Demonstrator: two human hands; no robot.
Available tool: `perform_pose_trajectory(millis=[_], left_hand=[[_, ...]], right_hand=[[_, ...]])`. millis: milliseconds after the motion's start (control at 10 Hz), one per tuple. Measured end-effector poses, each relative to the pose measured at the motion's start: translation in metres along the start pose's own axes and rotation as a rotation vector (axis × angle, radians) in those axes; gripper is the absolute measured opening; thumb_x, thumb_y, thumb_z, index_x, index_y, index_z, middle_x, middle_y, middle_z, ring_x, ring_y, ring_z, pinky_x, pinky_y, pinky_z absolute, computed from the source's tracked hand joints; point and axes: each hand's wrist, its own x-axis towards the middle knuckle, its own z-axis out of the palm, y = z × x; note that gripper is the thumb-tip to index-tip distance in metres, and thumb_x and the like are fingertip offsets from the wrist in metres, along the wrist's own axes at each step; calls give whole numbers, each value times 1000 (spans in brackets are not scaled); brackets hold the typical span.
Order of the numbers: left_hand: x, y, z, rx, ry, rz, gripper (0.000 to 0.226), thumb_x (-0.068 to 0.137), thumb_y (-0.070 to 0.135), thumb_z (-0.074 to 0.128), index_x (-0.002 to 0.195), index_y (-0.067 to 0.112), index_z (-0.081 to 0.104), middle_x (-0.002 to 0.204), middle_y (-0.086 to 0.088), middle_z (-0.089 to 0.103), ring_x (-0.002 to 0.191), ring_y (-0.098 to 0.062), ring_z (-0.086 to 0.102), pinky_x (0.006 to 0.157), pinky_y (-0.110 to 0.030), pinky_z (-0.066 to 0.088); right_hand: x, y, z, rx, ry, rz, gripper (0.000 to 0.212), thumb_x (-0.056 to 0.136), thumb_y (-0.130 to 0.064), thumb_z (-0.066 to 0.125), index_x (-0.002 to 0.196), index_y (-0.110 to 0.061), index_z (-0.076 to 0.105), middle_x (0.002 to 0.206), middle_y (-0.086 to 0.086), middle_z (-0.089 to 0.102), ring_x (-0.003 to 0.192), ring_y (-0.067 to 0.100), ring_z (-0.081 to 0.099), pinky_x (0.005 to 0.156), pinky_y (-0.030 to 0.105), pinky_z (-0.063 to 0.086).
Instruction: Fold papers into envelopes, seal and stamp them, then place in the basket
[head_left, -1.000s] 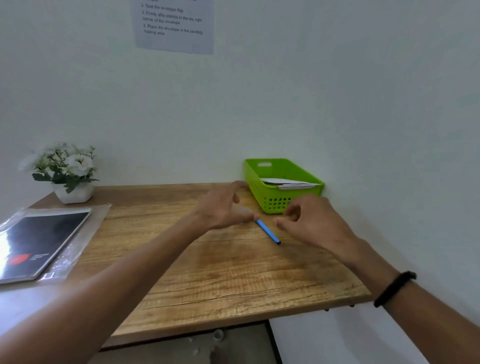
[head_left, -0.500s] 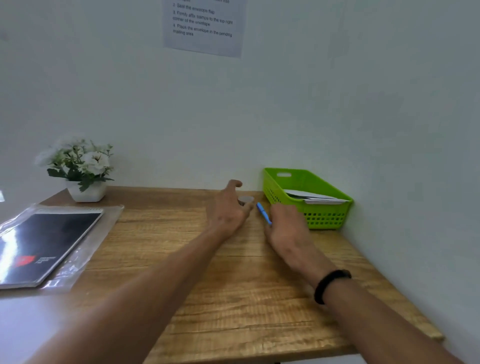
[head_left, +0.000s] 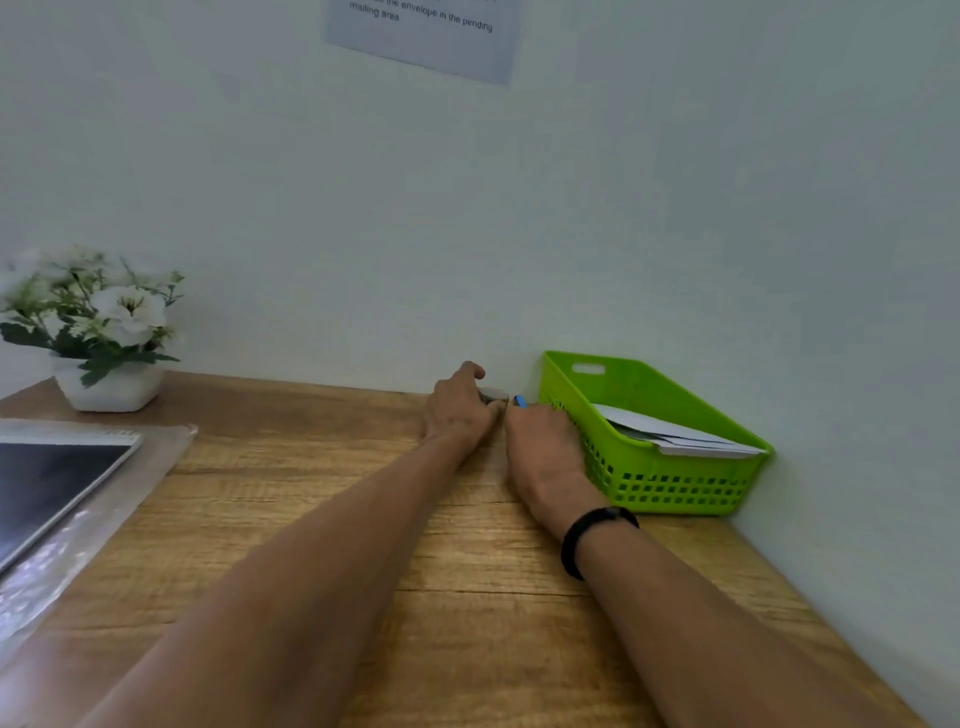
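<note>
A green plastic basket (head_left: 675, 488) stands in the far right corner of the wooden table (head_left: 483, 613), with white envelopes (head_left: 670, 435) lying in it. Both my hands are stretched to the back edge, just left of the basket. My left hand (head_left: 457, 410) curls its thumb and fingers round a small grey round object (head_left: 493, 395) by the wall. My right hand (head_left: 540, 447) lies against the basket's left wall and grips a thin blue stick (head_left: 519, 401); only its tip shows above the knuckles.
A white pot of white flowers (head_left: 109, 384) sits at the back left. A black notebook in a clear plastic sleeve (head_left: 52, 493) lies at the left edge. A printed sheet (head_left: 426, 36) hangs on the wall. Walls close off the back and right sides.
Both hands have moved from mid-table to the back wall beside the basket. The blue stick went with the right hand, and the view has moved closer.
</note>
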Motion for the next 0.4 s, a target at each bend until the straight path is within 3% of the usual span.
perform_pose_trajectory(millis=[100, 300, 400], left_hand=[[12, -1, 6, 39, -36, -2, 55, 91, 35, 71, 141, 24, 53, 129, -3, 71, 120, -27, 64, 100, -39, 54], [-1, -1, -4, -12, -62, -23, 81, 78, 43, 86, 146, 22, 48, 135, -12, 59, 122, -30, 60, 99, -35, 49], [-18, -2, -7, -18, -55, -39, 64, 83, 34, 84, 139, 21, 55, 136, -13, 53, 118, -29, 61, 96, -32, 49]], right_hand=[[8, -3, 6, -41, 10, 5, 30, 101, -1, 45, 123, -13, 61, 122, 11, 70, 115, 29, 67, 91, 38, 53], [0, -2, 15, -74, 26, 22, 29, 99, -4, 45, 119, -13, 64, 122, 16, 69, 115, 34, 63, 96, 41, 48], [-15, -4, 7, -105, 38, -8, 30, 101, -7, 44, 124, -12, 63, 128, 16, 65, 121, 34, 57, 103, 42, 42]])
